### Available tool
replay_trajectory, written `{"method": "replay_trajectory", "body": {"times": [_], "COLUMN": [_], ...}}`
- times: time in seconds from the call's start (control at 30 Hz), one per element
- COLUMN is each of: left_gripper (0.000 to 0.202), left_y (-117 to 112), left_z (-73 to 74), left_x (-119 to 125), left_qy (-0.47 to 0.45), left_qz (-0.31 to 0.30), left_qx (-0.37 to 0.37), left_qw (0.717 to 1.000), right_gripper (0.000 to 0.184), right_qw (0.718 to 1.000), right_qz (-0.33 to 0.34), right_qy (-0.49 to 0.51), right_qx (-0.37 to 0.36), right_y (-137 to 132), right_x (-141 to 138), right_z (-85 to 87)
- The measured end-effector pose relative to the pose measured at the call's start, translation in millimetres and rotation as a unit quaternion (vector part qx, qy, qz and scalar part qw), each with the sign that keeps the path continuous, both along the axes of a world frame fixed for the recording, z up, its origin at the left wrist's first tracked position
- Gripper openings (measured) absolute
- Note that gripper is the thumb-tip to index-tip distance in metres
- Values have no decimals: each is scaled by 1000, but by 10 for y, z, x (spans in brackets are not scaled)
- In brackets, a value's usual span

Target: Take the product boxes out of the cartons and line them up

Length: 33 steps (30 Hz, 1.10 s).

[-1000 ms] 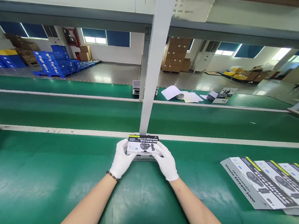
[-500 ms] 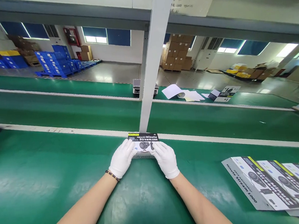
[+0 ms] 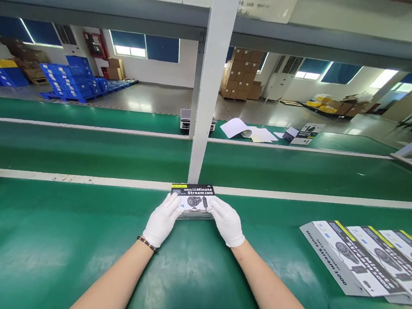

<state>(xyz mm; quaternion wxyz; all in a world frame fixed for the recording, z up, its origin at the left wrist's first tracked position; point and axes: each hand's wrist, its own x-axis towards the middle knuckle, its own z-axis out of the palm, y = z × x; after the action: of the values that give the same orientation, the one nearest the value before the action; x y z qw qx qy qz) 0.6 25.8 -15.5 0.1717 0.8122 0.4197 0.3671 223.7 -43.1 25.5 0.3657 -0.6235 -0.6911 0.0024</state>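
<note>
- Both hands have slid from the sides of the box (image 3: 194, 197) onto its top. A second ago they held it by its ends, a little tilted; now it sits level at the foot of the white post (image 3: 207, 92).
- Left hand (image 3: 161, 221), in a white glove with a beaded bracelet (image 3: 146, 243) at the wrist, lies nearly flat. Its fingers are stretched over the near left corner of the lid, not curled round anything.
- Right hand (image 3: 228, 221), gloved as well, lies the same way on the near right corner. The thumbs of both are hidden under the palms.
- As I read it, the carrying grip has turned into a press: the box is set down on the green belt (image 3: 55, 244), touching the base of the post, with its printed face up.
- Left of the post, the other person's gloved fingers that showed at the edge of the view are gone from sight.
- Right of the post and nearer the person, a row of flat boxes (image 3: 374, 260) with the same print lies overlapped, unmoved.
- Beyond the post, loose papers (image 3: 239, 127) lie as before.
</note>
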Motion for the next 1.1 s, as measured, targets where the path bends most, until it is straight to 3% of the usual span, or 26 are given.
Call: {"method": "replay_trajectory", "body": {"times": [0.17, 0.3, 0.4, 0.5, 0.6, 0.7, 0.77, 0.9, 1.0, 1.07, 1.1], "left_gripper": [40, 42, 56, 65, 66, 64, 62, 60, 61, 63, 64], "left_y": [-68, -142, -132, -96, -80, -83, -83, -67, -51, -43, -40], "left_z": [87, 124, 107, 96, 105, 115, 115, 101, 85, 74, 70], "left_x": [74, 210, 258, 244, 224, 231, 245, 257, 240, 225, 220], "left_qy": [-47, -126, -177, -211, -228, -236, -245, -268, -267, -254, -247], "left_qz": [7, 58, 60, 21, 12, 15, 11, -6, -9, -8, -11], "left_qx": [-65, -170, -210, -247, -254, -240, -232, -215, -209, -215, -219], "left_qw": [997, 976, 960, 945, 940, 941, 941, 939, 941, 943, 944], "right_gripper": [27, 21, 22, 32, 32, 31, 37, 35, 31, 36, 36], "right_qw": [992, 984, 982, 990, 997, 980, 969, 972, 973, 977, 983], "right_qz": [-21, -20, -15, -6, -17, -23, -20, -1, 65, 99, 85], "right_qy": [-109, -135, -136, -102, -64, -81, -107, -156, -175, -129, -85], "right_qx": [65, 113, 127, 92, -34, -179, -220, -177, -136, -140, -138], "right_y": [-17, -46, -64, -7, 141, 274, 302, 250, 215, 213, 215], "right_x": [50, 137, 155, 69, -133, -356, -466, -565, -497, -348, -245], "right_z": [-165, -321, -348, -224, 36, 299, 395, 363, 279, 263, 271]}}
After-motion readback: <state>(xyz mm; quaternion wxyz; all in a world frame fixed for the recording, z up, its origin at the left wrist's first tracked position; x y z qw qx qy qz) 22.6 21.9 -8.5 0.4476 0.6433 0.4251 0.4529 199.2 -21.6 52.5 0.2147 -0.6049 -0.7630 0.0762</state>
